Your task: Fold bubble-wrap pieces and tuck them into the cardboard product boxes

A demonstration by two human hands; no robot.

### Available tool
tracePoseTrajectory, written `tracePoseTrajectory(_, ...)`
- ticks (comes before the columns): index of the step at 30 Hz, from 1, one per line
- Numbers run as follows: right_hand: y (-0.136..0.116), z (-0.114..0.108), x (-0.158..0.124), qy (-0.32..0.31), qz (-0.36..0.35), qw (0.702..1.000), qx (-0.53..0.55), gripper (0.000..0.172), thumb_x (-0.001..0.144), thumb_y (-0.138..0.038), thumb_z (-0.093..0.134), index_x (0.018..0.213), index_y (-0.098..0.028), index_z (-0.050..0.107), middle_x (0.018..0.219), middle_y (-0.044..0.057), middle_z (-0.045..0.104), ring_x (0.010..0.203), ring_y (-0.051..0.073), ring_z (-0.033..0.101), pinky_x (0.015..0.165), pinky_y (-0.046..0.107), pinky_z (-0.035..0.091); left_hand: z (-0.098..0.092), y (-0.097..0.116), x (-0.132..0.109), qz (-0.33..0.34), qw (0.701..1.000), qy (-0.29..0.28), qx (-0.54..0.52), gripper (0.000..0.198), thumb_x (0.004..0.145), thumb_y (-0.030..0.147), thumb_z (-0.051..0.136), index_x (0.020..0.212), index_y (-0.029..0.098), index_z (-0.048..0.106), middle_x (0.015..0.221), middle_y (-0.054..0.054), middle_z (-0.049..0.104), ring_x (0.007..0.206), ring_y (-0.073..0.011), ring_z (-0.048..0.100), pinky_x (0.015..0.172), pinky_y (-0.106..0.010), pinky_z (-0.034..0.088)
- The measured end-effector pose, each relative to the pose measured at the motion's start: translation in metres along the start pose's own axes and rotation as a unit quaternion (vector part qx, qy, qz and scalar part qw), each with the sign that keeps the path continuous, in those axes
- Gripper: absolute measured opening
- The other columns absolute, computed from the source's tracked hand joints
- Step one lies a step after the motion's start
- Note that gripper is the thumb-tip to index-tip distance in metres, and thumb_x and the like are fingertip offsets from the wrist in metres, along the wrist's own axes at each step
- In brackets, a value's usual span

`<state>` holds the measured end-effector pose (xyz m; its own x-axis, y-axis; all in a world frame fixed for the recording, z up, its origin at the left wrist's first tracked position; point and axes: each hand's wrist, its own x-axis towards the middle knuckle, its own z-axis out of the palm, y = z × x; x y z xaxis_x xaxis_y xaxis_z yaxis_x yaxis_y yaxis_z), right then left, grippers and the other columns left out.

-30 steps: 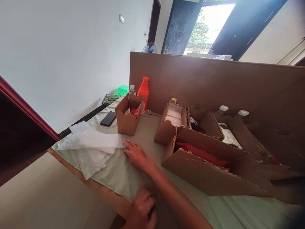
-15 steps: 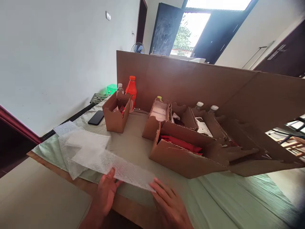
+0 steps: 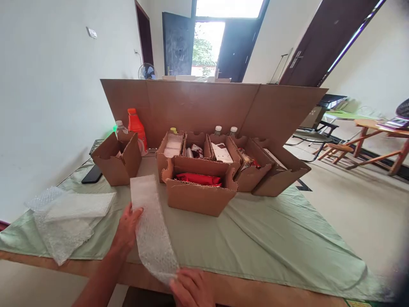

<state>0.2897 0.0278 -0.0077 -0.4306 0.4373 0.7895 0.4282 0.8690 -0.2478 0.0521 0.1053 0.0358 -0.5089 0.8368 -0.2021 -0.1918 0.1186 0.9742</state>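
A long strip of bubble wrap [image 3: 153, 230] hangs between my hands near the table's front edge. My left hand [image 3: 130, 224] pinches its left edge, thumb on top, fingers behind. At the strip's lower end, my right hand [image 3: 190, 285] is closed on it, slightly blurred. More bubble wrap [image 3: 70, 217] lies in a loose pile on the cloth to the left. Beyond the strip, a cardboard box [image 3: 198, 198] holds red packets [image 3: 200, 179].
Several cardboard boxes with goods stand behind the front box. At the left are another box [image 3: 119, 168], a red bottle [image 3: 136, 128] and a black phone [image 3: 92, 174]. A tall cardboard panel [image 3: 204, 102] stands behind; stools and a chair are at the right.
The strip has been lifted off the pile and turned from lying sideways to running away from me. My left hand has moved up and left along it. The view has swung right.
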Motion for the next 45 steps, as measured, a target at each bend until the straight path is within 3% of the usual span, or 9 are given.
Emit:
tracePoseTrajectory(3,-0.005,0.012,0.029,0.004,-0.005,0.999,0.032,0.046,0.086,-0.003,0.045,0.129,-0.016,0.054,0.078,0.004,0.076,0.064,0.018,0.068,0.053,0.031,0.050,-0.024,-0.012,-0.010,0.041,0.996,0.074,0.039,0.086,0.079,0.041,0.069,0.152,0.017,0.030,0.156,-0.019,0.041,0.143,-0.0304,0.043,0.116,-0.046,0.037)
tracePoseTrajectory(6,-0.010,0.014,0.043,-0.069,0.029,0.994,0.079,0.048,0.086,-0.002,0.045,0.133,-0.015,0.050,0.088,0.006,0.076,0.068,0.019,0.066,0.058,0.031,0.048,-0.061,-0.028,-0.052,0.107,0.983,0.007,0.148,0.067,0.082,0.039,0.066,0.144,0.023,0.048,0.156,-0.013,0.044,0.148,-0.0314,0.034,0.123,-0.052,0.024)
tracePoseTrajectory(11,-0.007,0.026,0.064,-0.222,0.105,0.955,0.169,0.043,0.095,-0.007,0.046,0.133,-0.025,0.054,0.103,0.003,0.076,0.090,0.018,0.070,0.083,0.032,0.051,-0.081,-0.040,-0.104,0.234,0.922,-0.111,0.289,0.057,0.087,0.034,0.061,0.143,0.029,0.052,0.139,-0.009,0.063,0.133,-0.0298,0.055,0.112,-0.050,0.044)
tracePoseTrajectory(16,0.013,0.043,0.066,-0.235,0.207,0.934,0.170,0.049,0.090,-0.017,0.062,0.138,-0.024,0.055,0.100,0.004,0.076,0.088,0.020,0.070,0.084,0.034,0.054,-0.064,-0.036,-0.086,0.186,0.924,-0.048,0.330,0.037,0.087,0.035,0.058,0.119,0.021,0.070,0.093,-0.007,0.076,0.079,-0.0202,0.071,0.073,-0.033,0.060)
tracePoseTrajectory(20,0.025,0.041,0.049,-0.220,0.290,0.921,0.141,0.045,0.091,-0.017,0.058,0.135,-0.024,0.056,0.089,0.002,0.074,0.078,0.018,0.069,0.075,0.032,0.057,-0.063,-0.042,-0.074,0.210,0.907,0.010,0.365,0.038,0.088,0.034,0.054,0.119,0.017,0.069,0.086,-0.007,0.073,0.076,-0.0213,0.068,0.074,-0.036,0.058)
tracePoseTrajectory(29,0.010,0.031,0.052,-0.273,0.089,0.957,0.043,0.037,0.086,-0.008,0.062,0.121,-0.022,0.063,0.132,0.012,0.064,0.121,0.029,0.057,0.097,0.049,0.050,-0.062,-0.060,-0.065,0.260,0.843,0.001,0.471,0.040,0.094,0.026,0.048,0.131,0.017,0.059,0.084,-0.005,0.069,0.079,-0.0246,0.066,0.078,-0.041,0.054)
tracePoseTrajectory(35,0.018,0.045,0.055,-0.244,0.092,0.960,0.101,0.028,0.092,-0.003,0.052,0.107,-0.021,0.067,0.100,0.005,0.076,0.098,0.022,0.066,0.088,0.040,0.048,-0.079,-0.043,-0.082,0.376,0.802,-0.058,0.460,0.043,0.092,0.028,0.060,0.135,0.022,0.057,0.132,-0.013,0.063,0.121,-0.0293,0.058,0.101,-0.045,0.048)
tracePoseTrajectory(38,0.020,0.048,0.059,-0.265,0.120,0.949,0.125,0.023,0.094,-0.008,0.055,0.106,-0.022,0.068,0.087,0.002,0.076,0.081,0.019,0.065,0.079,0.035,0.049,-0.085,-0.039,-0.087,0.382,0.799,-0.124,0.447,0.032,0.093,0.022,0.057,0.123,0.027,0.065,0.109,-0.005,0.074,0.103,-0.0235,0.066,0.092,-0.038,0.051)
tracePoseTrajectory(45,0.015,0.047,0.061,-0.171,0.127,0.977,0.027,0.026,0.095,-0.011,0.052,0.115,-0.020,0.065,0.104,0.010,0.071,0.093,0.023,0.064,0.082,0.039,0.051,-0.072,-0.048,-0.061,0.259,0.839,-0.042,0.477,0.032,0.094,0.034,0.052,0.116,0.020,0.070,0.080,-0.004,0.073,0.075,-0.0231,0.067,0.072,-0.037,0.055)
